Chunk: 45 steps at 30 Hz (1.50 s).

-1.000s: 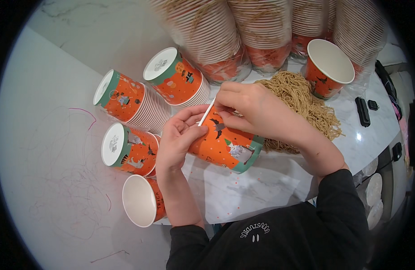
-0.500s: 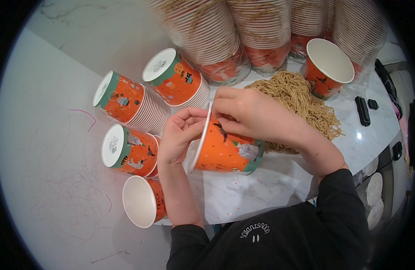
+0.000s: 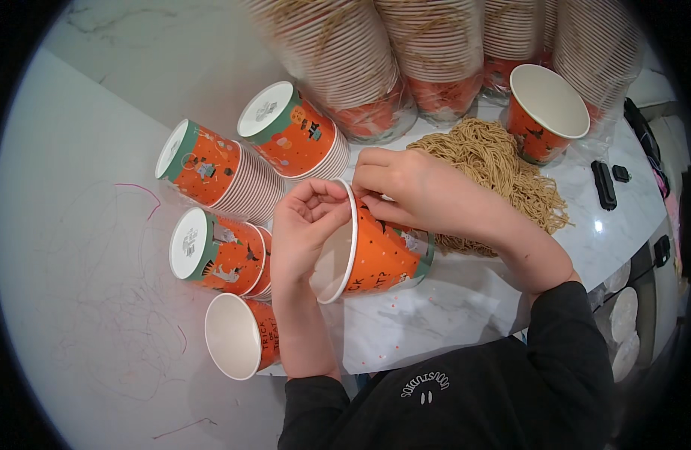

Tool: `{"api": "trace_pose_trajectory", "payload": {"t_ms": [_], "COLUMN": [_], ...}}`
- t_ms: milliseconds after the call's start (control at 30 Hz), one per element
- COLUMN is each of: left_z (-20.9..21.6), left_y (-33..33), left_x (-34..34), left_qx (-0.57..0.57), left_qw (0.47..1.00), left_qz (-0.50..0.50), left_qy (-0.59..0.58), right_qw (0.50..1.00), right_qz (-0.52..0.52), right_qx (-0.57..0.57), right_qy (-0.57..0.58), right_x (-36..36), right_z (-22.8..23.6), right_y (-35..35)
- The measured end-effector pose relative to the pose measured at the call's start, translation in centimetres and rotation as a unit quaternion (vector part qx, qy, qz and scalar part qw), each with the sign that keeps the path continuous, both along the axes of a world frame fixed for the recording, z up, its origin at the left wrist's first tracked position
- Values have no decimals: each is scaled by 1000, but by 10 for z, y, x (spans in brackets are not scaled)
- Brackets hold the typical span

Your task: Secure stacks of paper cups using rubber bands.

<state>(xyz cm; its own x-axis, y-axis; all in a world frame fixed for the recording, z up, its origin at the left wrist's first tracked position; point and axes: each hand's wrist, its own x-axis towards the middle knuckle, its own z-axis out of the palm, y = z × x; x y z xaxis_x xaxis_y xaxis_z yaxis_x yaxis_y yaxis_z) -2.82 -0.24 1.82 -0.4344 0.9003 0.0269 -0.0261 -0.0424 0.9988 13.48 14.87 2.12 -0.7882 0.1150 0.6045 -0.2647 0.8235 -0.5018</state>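
An orange paper bucket (image 3: 390, 259) with a green base band lies tipped on its side between my hands, its white-rimmed mouth turned left. At the mouth, my left hand (image 3: 304, 225) is closed with thumb and fingertips at the upper rim, on the inner side. My right hand (image 3: 394, 184) is pinched against the outer wall just below that rim. Whatever its fingertips hold is hidden. Behind my right forearm lies a heap of tan cords (image 3: 495, 176).
Upside-down stacks of orange buckets (image 3: 206, 166), (image 3: 296, 131), (image 3: 221, 251) stand at left. One bucket (image 3: 233, 335) lies near my left forearm; another (image 3: 549, 103) stands at back right. Tall wrapped bucket stacks (image 3: 334, 56) line the back. Small black devices (image 3: 604, 185) lie at right.
The bucket has turned about its axis, bringing its printed lettering into view, and its mouth faces slightly more toward me. My left hand has shifted a little right; my right hand barely moved.
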Motion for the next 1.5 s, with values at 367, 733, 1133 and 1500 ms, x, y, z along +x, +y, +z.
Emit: {"api": "trace_pose_trajectory", "payload": {"t_ms": [367,733,1133,1500], "left_z": [-3,-6,4,7], "left_y": [4,15,4,-4], "left_x": [7,25,38,24], "left_qx": [31,137,90,-24], "left_qw": [999,932,886,982], "left_qz": [21,112,146,55], "left_qy": [36,316,432,181], "right_qw": [992,982,924,948], "right_qz": [-76,-93,46,51], "right_qx": [95,-162,-376,-310], "right_qy": [-30,4,-51,-56], "right_x": [3,-6,-6,-4], "right_z": [0,2,-5,-1], "right_y": [5,-1,0,-7]}}
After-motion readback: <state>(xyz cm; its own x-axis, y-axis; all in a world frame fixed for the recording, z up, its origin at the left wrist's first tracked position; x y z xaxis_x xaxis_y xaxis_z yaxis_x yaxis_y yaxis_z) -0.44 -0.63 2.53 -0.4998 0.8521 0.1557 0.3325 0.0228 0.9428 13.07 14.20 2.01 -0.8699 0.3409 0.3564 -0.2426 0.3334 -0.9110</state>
